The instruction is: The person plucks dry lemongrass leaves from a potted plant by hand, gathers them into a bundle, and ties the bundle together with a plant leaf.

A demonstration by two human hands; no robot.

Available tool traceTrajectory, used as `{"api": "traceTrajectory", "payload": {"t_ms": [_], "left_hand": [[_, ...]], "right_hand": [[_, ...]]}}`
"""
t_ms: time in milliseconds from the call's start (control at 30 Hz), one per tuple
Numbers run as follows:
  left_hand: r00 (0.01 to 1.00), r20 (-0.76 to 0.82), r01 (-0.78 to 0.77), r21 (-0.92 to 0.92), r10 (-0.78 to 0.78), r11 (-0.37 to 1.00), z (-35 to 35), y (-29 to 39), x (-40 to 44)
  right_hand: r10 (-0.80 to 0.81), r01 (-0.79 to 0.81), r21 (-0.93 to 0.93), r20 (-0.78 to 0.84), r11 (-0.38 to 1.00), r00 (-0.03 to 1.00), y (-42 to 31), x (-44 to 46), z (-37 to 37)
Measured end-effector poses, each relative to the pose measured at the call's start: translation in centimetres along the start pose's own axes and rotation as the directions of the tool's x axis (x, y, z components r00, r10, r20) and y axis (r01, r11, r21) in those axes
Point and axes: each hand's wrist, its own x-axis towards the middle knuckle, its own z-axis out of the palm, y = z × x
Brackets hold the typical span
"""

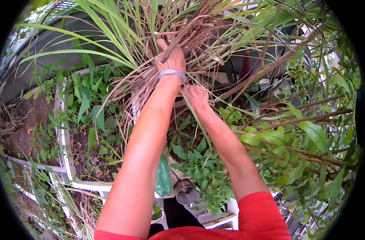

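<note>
A big clump of long-bladed grass (122, 36) stands in front of me, green at the top, with many dry brown leaves (198, 34) hanging from it. My left hand (172, 61), with a pale bracelet (172, 73) at the wrist, is pushed into the dry leaves. Its thumb points up, and the fingers curl round the bundle, partly hidden by it. Just below and to the right, my right hand (196, 96) is closed low against the clump. Its fingertips are hidden, so what it grips does not show. A long green blade (194, 114) trails down beside it.
White-edged planter beds (63, 132) with soil and leafy plants lie at left. Woody branches (310, 156) and leafy shrubs crowd the right. Below my arms are a green plastic bottle (163, 178), a metal cup (186, 192) and low herbs (206, 176).
</note>
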Motion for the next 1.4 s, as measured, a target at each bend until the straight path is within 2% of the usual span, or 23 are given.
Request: {"api": "traceTrajectory", "payload": {"t_ms": [33, 100, 133, 167, 200, 233, 300, 333, 367, 433, 533, 667, 767, 800, 933, 967, 1033, 1100, 1133, 1233, 1300, 1367, 1400], "left_hand": [[1.000, -0.007, -0.022, 0.002, 0.022, 1.000, 0.1, -0.5, 0.2], [0.998, -0.024, -0.062, 0.002, 0.062, 0.998, 0.3, -1.6, 0.4], [0.999, 0.049, 0.011, 0.011, -0.011, 1.000, 0.0, -1.1, 0.3], [1.000, 0.007, -0.017, 0.010, 0.017, 1.000, -0.4, -0.9, 0.5], [0.999, -0.031, -0.038, 0.022, 0.039, 0.999, -0.9, -1.1, 0.5], [0.997, -0.048, -0.064, 0.031, 0.066, 0.997, -0.8, -1.3, -0.2], [0.997, 0.057, -0.046, -0.053, 0.049, 0.998, -1.5, -1.7, -0.1], [0.997, 0.036, -0.064, -0.048, 0.065, 0.997, -1.3, -1.6, 0.0], [0.996, 0.018, -0.083, -0.032, 0.084, 0.996, -0.7, -1.8, 0.0], [0.987, 0.121, -0.102, -0.041, 0.106, 0.994, -0.8, -1.3, -0.3], [0.976, 0.175, -0.121, -0.070, 0.131, 0.990, -2.0, -0.6, -1.1], [0.993, 0.018, -0.119, 0.046, 0.118, 0.992, 1.0, -1.1, -0.6], [0.995, -0.040, -0.086, 0.074, 0.089, 0.994, 1.9, -0.5, 0.1], [0.997, 0.003, -0.072, 0.075, 0.072, 0.995, 1.6, -0.2, 0.2], [0.991, -0.087, -0.097, 0.099, 0.105, 0.990, 2.5, -0.2, 0.4], [0.995, -0.055, -0.078, 0.098, 0.083, 0.992, 2.7, -0.1, 0.3], [0.999, 0.008, -0.042, 0.117, 0.042, 0.992, 2.3, -0.7, 0.5], [0.998, 0.033, -0.058, 0.100, 0.055, 0.993, 1.6, -1.8, 0.3], [0.997, 0.041, -0.077, 0.108, 0.073, 0.991, 1.4, -1.9, 0.1], [0.992, 0.078, -0.100, 0.055, 0.096, 0.993, 1.8, -2.1, 0.4], [0.987, 0.135, -0.100, 0.064, 0.091, 0.993, 0.8, -2.1, 0.4], [0.965, 0.236, -0.118, 0.007, 0.113, 0.993, -0.7, -2.0, 0.9], [0.946, 0.293, -0.143, -0.008, 0.139, 0.990, -1.4, -2.2, 1.0]], "right_hand": [[0.002, -0.002, -0.047, -0.002, 0.999, 1.000, 0.5, 0.8, -2.4], [0.105, -0.105, 0.033, 0.020, 0.994, 0.994, 0.4, 1.3, -3.5], [0.038, -0.039, 0.022, 0.026, 0.999, 0.999, -1.2, 0.0, -1.2], [-0.029, 0.029, 0.011, 0.027, 1.000, 0.999, -2.7, -0.7, 1.0], [-0.065, 0.063, 0.021, 0.157, 0.998, 0.985, -3.6, -0.3, -0.1], [-0.058, 0.053, 0.033, 0.182, 0.998, 0.982, -3.2, 0.2, -1.6], [-0.068, 0.067, 0.014, 0.034, 0.998, 0.997, -1.0, 0.2, -2.4], [-0.003, 0.004, -0.015, 0.054, 1.000, 0.999, -0.6, 0.4, -2.3], [0.056, -0.061, 0.023, 0.181, 0.998, 0.982, -0.6, 1.2, -2.2], [-0.070, 0.068, 0.039, 0.047, 0.997, 0.996, -1.6, 0.9, -1.8], [-0.066, 0.058, 0.109, 0.066, 0.992, 0.996, -2.9, 0.8, -1.7], [-0.017, 0.015, 0.090, 0.022, 0.996, 1.000, -3.5, 0.9, -2.2], [0.068, -0.076, 0.116, 0.068, 0.990, 0.995, -2.6, 1.1, -3.4], [0.068, -0.077, 0.105, 0.090, 0.991, 0.994, -2.2, 1.3, -3.8], [0.121, -0.130, 0.095, 0.090, 0.987, 0.989, -1.6, 1.2, -1.3], [-0.016, -0.002, 0.169, 0.107, 0.986, 0.994, -4.0, -0.3, -1.4], [-0.155, 0.127, 0.246, 0.099, 0.961, 0.983, -4.5, -2.8, 0.0], [-0.059, 0.029, 0.238, 0.119, 0.971, 0.991, -1.1, -3.1, 0.1], [-0.013, 0.008, 0.227, 0.020, 0.974, 1.000, -0.5, -3.3, 0.0], [-0.147, 0.158, 0.273, -0.061, 0.949, 0.987, -3.8, -5.6, -0.7], [-0.527, 0.520, 0.314, -0.071, 0.794, 0.847, -6.3, -9.2, -1.3], [-0.460, 0.415, 0.367, 0.038, 0.832, 0.887, -7.5, -11.7, -0.8], [-0.325, 0.299, 0.351, 0.015, 0.887, 0.946, -6.7, -11.3, -0.4]]}}
